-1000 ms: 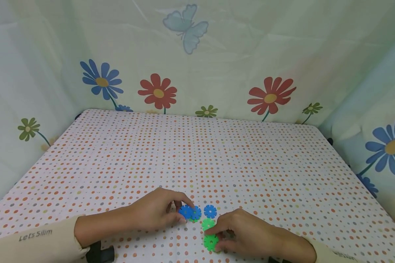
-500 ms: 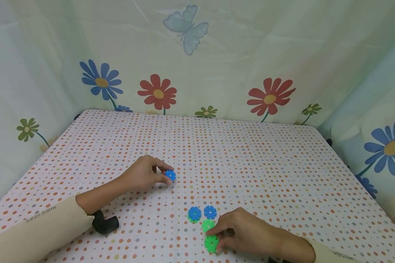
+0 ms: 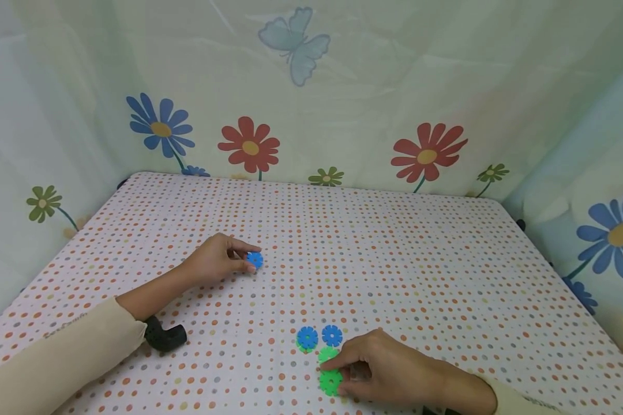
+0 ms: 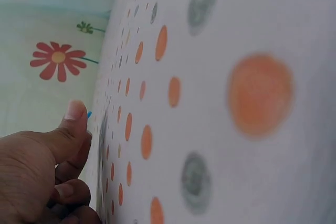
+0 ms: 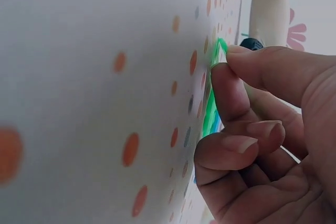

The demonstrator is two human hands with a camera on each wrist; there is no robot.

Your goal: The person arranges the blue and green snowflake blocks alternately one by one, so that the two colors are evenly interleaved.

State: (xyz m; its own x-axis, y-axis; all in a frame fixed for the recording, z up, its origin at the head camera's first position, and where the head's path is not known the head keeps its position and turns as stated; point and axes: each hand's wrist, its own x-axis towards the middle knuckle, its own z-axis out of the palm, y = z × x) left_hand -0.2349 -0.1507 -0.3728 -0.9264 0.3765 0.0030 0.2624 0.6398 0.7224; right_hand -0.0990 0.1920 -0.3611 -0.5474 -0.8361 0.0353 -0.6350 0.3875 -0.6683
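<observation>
My left hand point(image 3: 215, 260) is out over the left-middle of the table, pinching a small blue notched snowflake disc point(image 3: 255, 260) between thumb and fingers. In the left wrist view only a sliver of blue shows past the thumb point(image 4: 74, 113). Nearer the front, my right hand point(image 3: 381, 369) pinches the edge of a green snowflake disc point(image 3: 330, 383); the right wrist view shows its green edge point(image 5: 223, 44) at thumb and forefinger. Another green disc point(image 3: 329, 355) lies just beyond, partly covered by the forefinger. A blue disc point(image 3: 332, 335) lies past that one.
Left of these, a blue disc point(image 3: 307, 336) overlaps a green one point(image 3: 306, 349) beneath it. The dotted cloth point(image 3: 394, 253) covers the table, with a flower-printed curtain point(image 3: 353, 115) along the back and sides. A black wrist device point(image 3: 165, 337) hangs under the left sleeve.
My left hand has picked up the blue disc from beside the overlapping pair and carried it away, up and to the left. The right hand has barely moved; its green disc shifted slightly.
</observation>
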